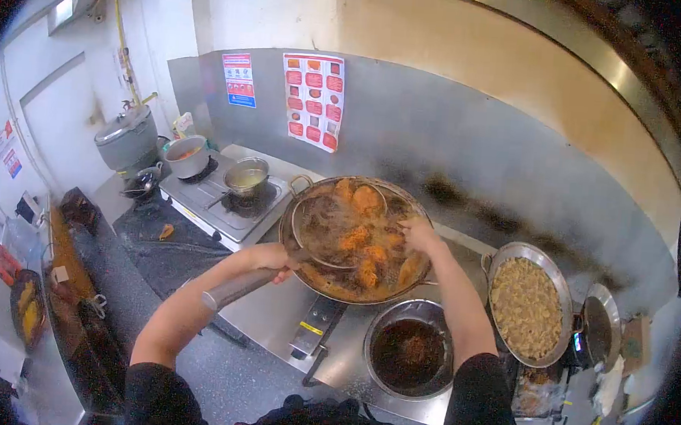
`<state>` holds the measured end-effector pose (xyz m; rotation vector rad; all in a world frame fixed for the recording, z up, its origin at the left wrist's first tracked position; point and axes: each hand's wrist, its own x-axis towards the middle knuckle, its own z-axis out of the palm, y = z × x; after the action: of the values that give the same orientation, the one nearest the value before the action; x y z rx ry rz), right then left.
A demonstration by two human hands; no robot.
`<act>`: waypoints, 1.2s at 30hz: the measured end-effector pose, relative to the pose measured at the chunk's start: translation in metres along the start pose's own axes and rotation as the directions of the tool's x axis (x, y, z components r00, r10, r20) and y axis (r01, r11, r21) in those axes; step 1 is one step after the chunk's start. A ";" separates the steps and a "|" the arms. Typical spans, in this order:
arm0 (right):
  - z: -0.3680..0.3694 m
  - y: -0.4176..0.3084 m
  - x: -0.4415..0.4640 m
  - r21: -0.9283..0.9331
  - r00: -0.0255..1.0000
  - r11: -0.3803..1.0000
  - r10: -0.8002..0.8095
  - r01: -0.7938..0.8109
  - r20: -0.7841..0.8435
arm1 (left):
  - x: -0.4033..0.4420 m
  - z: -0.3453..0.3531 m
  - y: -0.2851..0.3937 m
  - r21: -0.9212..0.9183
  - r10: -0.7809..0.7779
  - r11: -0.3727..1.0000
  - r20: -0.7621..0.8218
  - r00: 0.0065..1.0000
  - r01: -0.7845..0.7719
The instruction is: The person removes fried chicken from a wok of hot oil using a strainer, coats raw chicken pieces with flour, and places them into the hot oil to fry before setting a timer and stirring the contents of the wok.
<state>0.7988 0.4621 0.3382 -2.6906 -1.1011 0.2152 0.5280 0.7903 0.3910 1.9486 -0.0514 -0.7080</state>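
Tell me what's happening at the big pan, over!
Left grip closed around metal handle. Right grip over pan, hold unclear. Orange-brown pieces in pan. Metal bowl close by, nothing plainly blocking.

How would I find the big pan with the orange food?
Start at the grey wall with its posters. Below it, the wide round pan sits between the stove and a silver pan of pale pieces. Unlike its neighbours, it holds crispy-looking orange pieces.

Bright light glares off the metal strip (619,74), haze softens the pan (336,293), and black-rimmed fisheye distortion curves the wall (457,126).
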 end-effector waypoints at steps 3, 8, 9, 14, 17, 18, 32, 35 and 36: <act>-0.008 0.017 0.001 -0.098 0.998 0.995 0.001 -0.008 -0.068 | -0.007 0.000 0.002 -0.045 0.003 0.999 -0.014 1.000 -0.003; 0.014 0.010 -0.001 -0.068 0.992 0.997 0.017 -0.026 -0.126 | 0.009 0.011 -0.013 -0.196 -0.130 0.975 -0.135 0.982 0.102; 0.019 0.022 0.008 -0.047 0.980 0.996 0.061 -0.071 -0.190 | 0.004 0.007 -0.007 -0.222 -0.148 0.968 -0.118 0.982 0.119; -0.014 -0.020 0.006 -0.204 0.990 0.975 0.062 -0.087 -0.126 | 0.000 0.010 -0.007 -0.405 -0.163 0.905 -0.038 0.986 0.134; 0.002 -0.019 0.018 -0.048 0.984 0.999 -0.007 -0.002 -0.181 | -0.010 0.012 0.009 -0.343 -0.292 0.906 -0.082 0.953 0.248; 0.007 -0.018 0.018 0.039 0.977 0.999 -0.016 0.025 -0.212 | -0.014 0.009 0.005 -0.345 -0.277 0.908 -0.069 0.958 0.237; -0.076 -0.072 -0.087 -0.122 0.936 0.960 0.208 -0.251 -0.284 | -0.036 -0.003 0.009 -0.123 -0.370 0.923 -0.023 0.929 0.364; -0.072 -0.075 -0.093 -0.125 0.935 0.941 0.283 -0.314 -0.216 | -0.021 -0.009 -0.003 -0.224 -0.388 0.897 0.017 0.922 0.381; -0.066 -0.071 -0.089 -0.131 0.940 0.940 0.291 -0.315 -0.179 | -0.016 -0.006 -0.005 -0.171 -0.329 0.930 0.010 0.944 0.326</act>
<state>0.7025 0.4382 0.4253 -2.9513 -0.6791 -0.0372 0.5163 0.8033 0.3958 1.8155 0.3442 -0.8814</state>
